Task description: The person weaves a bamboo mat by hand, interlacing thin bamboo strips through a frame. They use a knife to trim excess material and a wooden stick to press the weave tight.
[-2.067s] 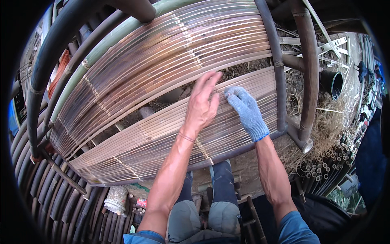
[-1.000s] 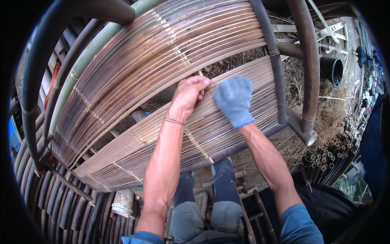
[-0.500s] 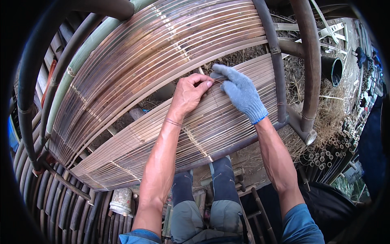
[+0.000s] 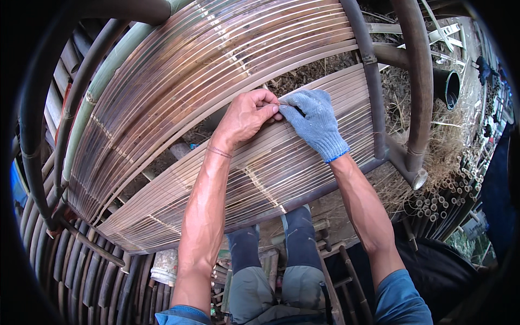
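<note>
I observe a bamboo bench, its slatted seat (image 4: 295, 169) nearest the wearer and its slatted back panel (image 4: 168, 81) beyond; an open gap between the two shows littered ground. A dark side rail (image 4: 374, 89) bounds the slats at the right.

The thin reddish strand (image 4: 283, 104) is at the seat's far edge, just short of the gap, between the two sets of fingertips. I judge that the hands meet there so that both can control one fine strand at close range, with the seat directly beneath them.

The left hand (image 4: 250, 116), bare, is closed to a thumb-and-forefinger pinch on the strand, its remaining fingers curled under. The right hand (image 4: 311, 116), in a grey-blue knit glove, has thumb and forefinger rounded into a small loop, tips brought together on the same strand. The strand's exact path inside the grips is hidden from me.
</note>
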Tool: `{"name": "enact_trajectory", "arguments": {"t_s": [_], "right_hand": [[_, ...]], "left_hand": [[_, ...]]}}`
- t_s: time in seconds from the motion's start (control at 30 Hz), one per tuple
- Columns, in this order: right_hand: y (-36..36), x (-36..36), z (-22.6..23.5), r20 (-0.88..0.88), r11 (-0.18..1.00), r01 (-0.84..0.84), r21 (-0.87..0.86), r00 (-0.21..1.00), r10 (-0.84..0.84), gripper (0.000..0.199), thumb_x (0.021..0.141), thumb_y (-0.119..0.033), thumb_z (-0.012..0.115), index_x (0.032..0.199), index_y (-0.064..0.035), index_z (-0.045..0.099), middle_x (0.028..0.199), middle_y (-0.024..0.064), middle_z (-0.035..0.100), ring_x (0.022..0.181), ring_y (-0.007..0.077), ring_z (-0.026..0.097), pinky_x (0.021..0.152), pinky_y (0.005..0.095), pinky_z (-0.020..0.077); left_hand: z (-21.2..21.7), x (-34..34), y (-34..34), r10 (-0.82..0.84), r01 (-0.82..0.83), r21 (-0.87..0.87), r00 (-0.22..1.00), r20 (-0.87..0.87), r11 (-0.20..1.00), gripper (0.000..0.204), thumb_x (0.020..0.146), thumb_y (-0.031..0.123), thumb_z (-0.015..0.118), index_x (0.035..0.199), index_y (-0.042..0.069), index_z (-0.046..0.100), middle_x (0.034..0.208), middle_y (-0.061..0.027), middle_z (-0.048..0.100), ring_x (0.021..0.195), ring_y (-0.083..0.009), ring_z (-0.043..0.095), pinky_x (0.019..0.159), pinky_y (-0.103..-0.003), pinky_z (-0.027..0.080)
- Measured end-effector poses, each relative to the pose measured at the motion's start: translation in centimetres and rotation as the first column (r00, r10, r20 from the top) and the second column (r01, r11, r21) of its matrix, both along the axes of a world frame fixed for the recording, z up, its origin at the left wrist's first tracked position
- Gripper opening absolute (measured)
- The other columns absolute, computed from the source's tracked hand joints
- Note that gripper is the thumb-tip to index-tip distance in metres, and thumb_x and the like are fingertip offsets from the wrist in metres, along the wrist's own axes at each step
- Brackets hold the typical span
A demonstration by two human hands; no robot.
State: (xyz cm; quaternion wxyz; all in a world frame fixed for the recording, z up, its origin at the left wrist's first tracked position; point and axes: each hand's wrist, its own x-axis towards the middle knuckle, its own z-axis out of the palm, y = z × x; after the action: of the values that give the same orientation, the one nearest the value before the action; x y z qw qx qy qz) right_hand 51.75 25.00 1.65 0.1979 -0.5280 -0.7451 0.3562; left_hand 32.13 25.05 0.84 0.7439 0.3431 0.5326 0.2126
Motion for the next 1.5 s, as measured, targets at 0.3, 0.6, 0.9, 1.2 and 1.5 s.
{"name": "enact_trajectory", "arguments": {"t_s": [0.3,0.6,0.9,1.2,1.5], "right_hand": [[-1.2,-1.4,-0.8,-0.011,0.966,0.145,0.214,0.989,-0.146,0.011,0.081,-0.015,0.078,0.09,-0.0118,0.072,0.085,0.0036,0.071,0.083,0.0268,0.066,0.081,0.0409,0.047],[-1.4,-1.7,-0.8,0.051,0.982,0.144,0.122,0.987,-0.151,0.008,0.081,-0.014,0.076,0.087,-0.0122,0.071,0.081,0.0048,0.068,0.079,0.0274,0.064,0.079,0.0412,0.0453],[-1.2,-2.4,-0.9,0.076,0.968,0.184,0.17,0.977,-0.199,0.01,0.081,-0.015,0.075,0.082,-0.0097,0.067,0.074,0.0085,0.065,0.069,0.0311,0.064,0.067,0.0457,0.0466],[-2.0,-2.3,-0.7,-0.103,0.9,0.352,0.257,0.936,-0.337,0.021,0.078,-0.008,0.077,0.097,-0.0105,0.07,0.085,0.0082,0.065,0.078,0.0301,0.063,0.073,0.0421,0.0492],[-1.1,-1.8,-2.2,0.054,0.886,0.045,0.462,0.995,-0.079,0.017,0.078,-0.01,0.076,0.093,-0.0115,0.07,0.078,0.0033,0.064,0.074,0.0283,0.061,0.067,0.0436,0.0472]], "left_hand": [[0.7,0.3,-0.2,-0.058,0.136,0.22,0.944,-0.326,0.966,0.016,0.091,0.015,0.069,0.097,0.001,0.074,0.082,-0.0086,0.073,0.074,-0.0152,0.068,0.072,-0.032,0.054],[0.5,1.5,-1.4,0.219,-0.193,0.148,0.958,-0.186,0.97,0.012,0.09,0.009,0.071,0.097,0.001,0.075,0.081,-0.0077,0.074,0.077,-0.0124,0.07,0.072,-0.029,0.056],[0.6,2.6,-2.0,0.299,-0.195,0.33,0.905,-0.303,0.924,0.011,0.09,0.007,0.07,0.098,0.0,0.072,0.088,-0.0098,0.073,0.08,-0.0156,0.072,0.072,-0.029,0.057],[0.8,2.2,-1.7,0.283,-0.114,0.402,0.876,-0.39,0.908,0.012,0.091,0.01,0.068,0.095,0.001,0.074,0.093,-0.0113,0.067,0.075,-0.0225,0.065,0.073,-0.033,0.052],[0.6,2.1,-1.7,0.228,-0.084,0.326,0.871,-0.435,0.942,0.016,0.091,0.016,0.069,0.094,0.001,0.075,0.092,-0.0143,0.069,0.077,-0.0282,0.066,0.074,-0.037,0.051]]}}
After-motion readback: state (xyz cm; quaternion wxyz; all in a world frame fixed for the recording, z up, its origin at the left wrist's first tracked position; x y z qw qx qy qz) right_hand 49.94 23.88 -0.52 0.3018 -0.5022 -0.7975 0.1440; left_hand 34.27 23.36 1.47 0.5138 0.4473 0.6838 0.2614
